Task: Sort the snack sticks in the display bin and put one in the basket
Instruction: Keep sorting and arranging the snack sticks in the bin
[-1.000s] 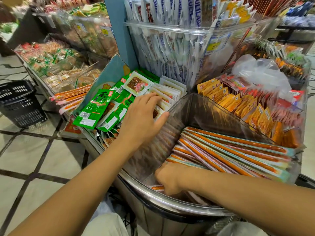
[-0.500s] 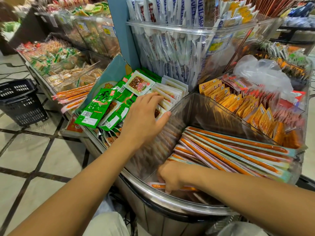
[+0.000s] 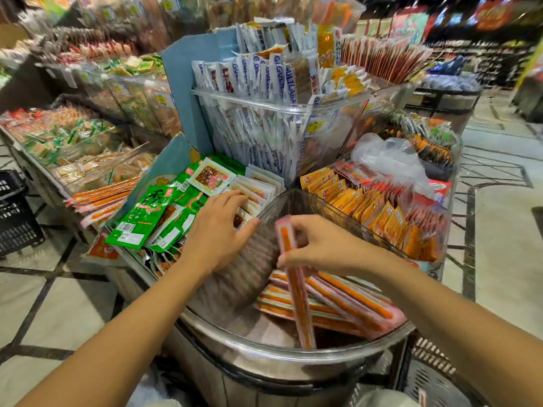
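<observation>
The right hand [image 3: 320, 245] hangs over the display bin [image 3: 264, 359], thumb and fingertips pinching one long orange snack stick [image 3: 296, 292] near its top end. The stick stands almost upright, tipped slightly, with its lower end down inside the bin close to the steel front rim. The other snack sticks [image 3: 346, 298] lie flat in a slanted heap across the right half of the bin.

The left hand [image 3: 217, 230] lies spread and relaxed just left of the bin. It is palm down on the packets of the next compartment, with its thumb against the bin's clear wall. Green packets [image 3: 141, 218] spill out further left of it.

Orange packets [image 3: 382, 218] fill the compartment behind the bin on the right, and tall white sachets [image 3: 264, 118] stand in a clear box behind it. The black basket [image 3: 13, 224] sits on the floor well to the left of the bin, cut off by the edge of the view.
</observation>
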`<control>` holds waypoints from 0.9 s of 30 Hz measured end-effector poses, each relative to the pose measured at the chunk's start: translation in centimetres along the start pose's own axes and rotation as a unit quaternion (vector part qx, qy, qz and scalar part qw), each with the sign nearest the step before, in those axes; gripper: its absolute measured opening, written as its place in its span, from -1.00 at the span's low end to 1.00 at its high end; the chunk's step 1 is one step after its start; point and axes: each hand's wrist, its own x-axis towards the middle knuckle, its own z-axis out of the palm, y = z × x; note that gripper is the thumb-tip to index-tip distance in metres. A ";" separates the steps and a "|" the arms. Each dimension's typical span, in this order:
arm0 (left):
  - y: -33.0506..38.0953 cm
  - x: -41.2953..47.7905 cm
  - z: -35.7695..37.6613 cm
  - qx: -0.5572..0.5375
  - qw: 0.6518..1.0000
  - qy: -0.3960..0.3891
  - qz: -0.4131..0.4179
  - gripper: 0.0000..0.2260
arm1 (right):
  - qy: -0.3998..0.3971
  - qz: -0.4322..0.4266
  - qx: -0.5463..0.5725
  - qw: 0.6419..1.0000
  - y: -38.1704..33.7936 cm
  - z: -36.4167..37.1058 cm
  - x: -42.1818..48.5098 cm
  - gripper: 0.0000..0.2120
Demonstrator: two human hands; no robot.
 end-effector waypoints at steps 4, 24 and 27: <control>0.3 -0.2 -0.2 0.028 0.999 0.009 0.015 -0.59 | 0.096 -0.020 0.066 0.993 -1.9 -3.7 -2.9 -0.78; 9.8 -7.8 -1.6 -0.267 0.946 -0.181 0.016 -0.80 | 0.281 -0.065 0.195 0.937 -4.0 -5.5 -6.8 -0.67; 9.9 -7.8 -2.0 -0.289 0.943 -0.165 0.006 -0.80 | 0.263 -0.052 0.175 0.947 -2.9 -4.2 -6.6 -0.84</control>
